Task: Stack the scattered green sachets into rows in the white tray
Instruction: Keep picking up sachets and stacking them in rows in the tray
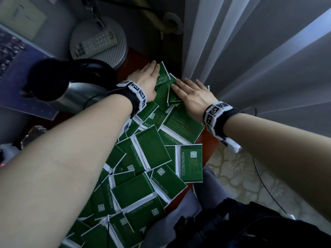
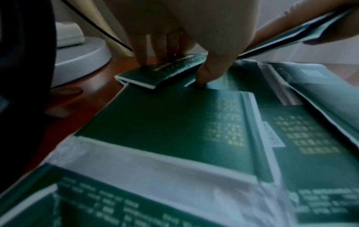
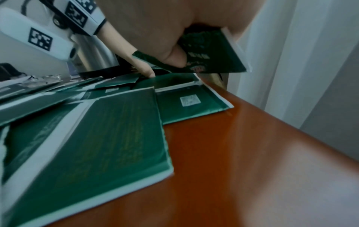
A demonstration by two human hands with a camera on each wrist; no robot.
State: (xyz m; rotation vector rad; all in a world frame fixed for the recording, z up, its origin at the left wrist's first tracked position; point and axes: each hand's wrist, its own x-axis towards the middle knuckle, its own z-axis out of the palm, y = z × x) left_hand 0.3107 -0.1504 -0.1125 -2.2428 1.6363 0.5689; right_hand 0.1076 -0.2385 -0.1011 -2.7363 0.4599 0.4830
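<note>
The scene is dim and cool-toned, lit by soft daylight through the sheer curtain (image 1: pixel 250 56) on the right. The head view is fairly sharp at centre but bends strongly toward its edges. Both wrist views are dark, grainy and smeared with blur, so print on the green sachets (image 2: pixel 174 122) is unreadable. A pale sheen lies across the red-brown bench (image 3: pixel 242 153).

I see a steel kettle (image 1: pixel 71 83) with a black lid on the brown tabletop (image 3: pixel 242 145), a white remote (image 1: pixel 95 44) behind it, and pale curtains (image 1: pixel 259 56) alongside.
</note>
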